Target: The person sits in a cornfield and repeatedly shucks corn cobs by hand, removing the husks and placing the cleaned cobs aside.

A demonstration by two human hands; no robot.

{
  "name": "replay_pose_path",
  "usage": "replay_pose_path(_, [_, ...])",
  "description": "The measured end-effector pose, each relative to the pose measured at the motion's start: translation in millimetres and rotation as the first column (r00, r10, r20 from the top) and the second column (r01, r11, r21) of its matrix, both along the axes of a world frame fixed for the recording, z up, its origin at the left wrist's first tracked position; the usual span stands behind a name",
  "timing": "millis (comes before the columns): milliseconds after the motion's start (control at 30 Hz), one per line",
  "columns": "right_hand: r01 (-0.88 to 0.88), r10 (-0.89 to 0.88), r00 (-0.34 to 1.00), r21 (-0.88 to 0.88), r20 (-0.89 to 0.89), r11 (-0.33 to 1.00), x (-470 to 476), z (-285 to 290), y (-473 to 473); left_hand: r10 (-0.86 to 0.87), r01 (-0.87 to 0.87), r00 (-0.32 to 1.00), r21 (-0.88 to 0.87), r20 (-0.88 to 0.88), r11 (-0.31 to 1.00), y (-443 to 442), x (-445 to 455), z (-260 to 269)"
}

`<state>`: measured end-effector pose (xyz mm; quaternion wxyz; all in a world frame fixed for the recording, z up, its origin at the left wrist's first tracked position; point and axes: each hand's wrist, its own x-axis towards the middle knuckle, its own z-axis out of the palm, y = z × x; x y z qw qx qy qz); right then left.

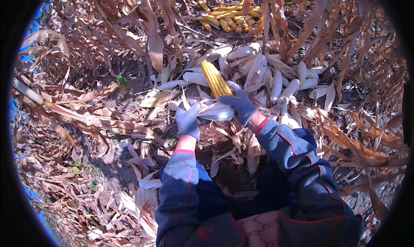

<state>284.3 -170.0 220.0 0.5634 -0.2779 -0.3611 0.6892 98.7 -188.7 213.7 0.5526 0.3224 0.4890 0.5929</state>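
A yellow ear of corn [216, 80] points up and to the left, its kernels bare along most of its length. Pale husk [217, 112] is peeled back around its lower end. My right hand [241, 104], in a grey knit glove, grips the ear near its base on the right side. On the left, my gloved left hand [188, 118] holds the peeled husk, fingers closed on it. The fingertips of both hands are partly hidden by husk and corn.
Several ears in pale husks [255, 67] lie heaped just beyond my hands. Farther off is a pile of bare yellow ears [231, 17]. Dry corn stalks [87, 117] lean across the left, with brown leaves [355, 140] at the right. Loose husks [144, 195] litter the ground.
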Motion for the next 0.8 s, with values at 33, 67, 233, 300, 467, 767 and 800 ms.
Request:
replay_pose_path(33, [0.06, -0.075, 0.994, -0.17, -0.084, 0.984, 0, 2, 4, 0.014, -0.014, 1.0, 0.006, -0.002, 1.0, 0, -1, -2])
replay_pose_path(67, [0.036, -0.056, 0.988, -0.137, -0.146, 0.99, 5, 5, 8, 0.049, -0.05, 0.999, -0.031, -0.018, 0.998, 1, -4, -4])
replay_pose_path(233, [0.235, -0.247, 0.946, -0.084, -0.208, 0.968, 20, 7, 25, 0.102, -0.108, 0.992, -0.086, -0.075, 0.99, 5, -18, -6])
replay_pose_path(300, [0.323, -0.317, 0.939, 0.024, -0.134, 0.946, 29, 1, 32, 0.15, -0.157, 0.972, -0.027, -0.18, 0.987, 8, -21, 1])
replay_pose_path(467, [0.519, -0.569, 0.663, 0.249, 0.487, 0.818, 34, -11, 34, 0.458, -0.324, 0.35, 0.353, -0.817, 0.878, -6, -14, 32])
replay_pose_path(767, [0.18, -0.292, 0.836, 0.27, 0.464, 0.946, -11, 9, -1, -0.142, 0.401, 0.353, 0.013, -0.925, 0.916, -12, 41, 31])
replay_pose_path(800, [0.175, -0.256, 0.891, 0.235, 0.376, 0.956, -11, 12, -1, -0.162, 0.415, 0.395, 0.019, -0.904, 0.91, -9, 39, 28])
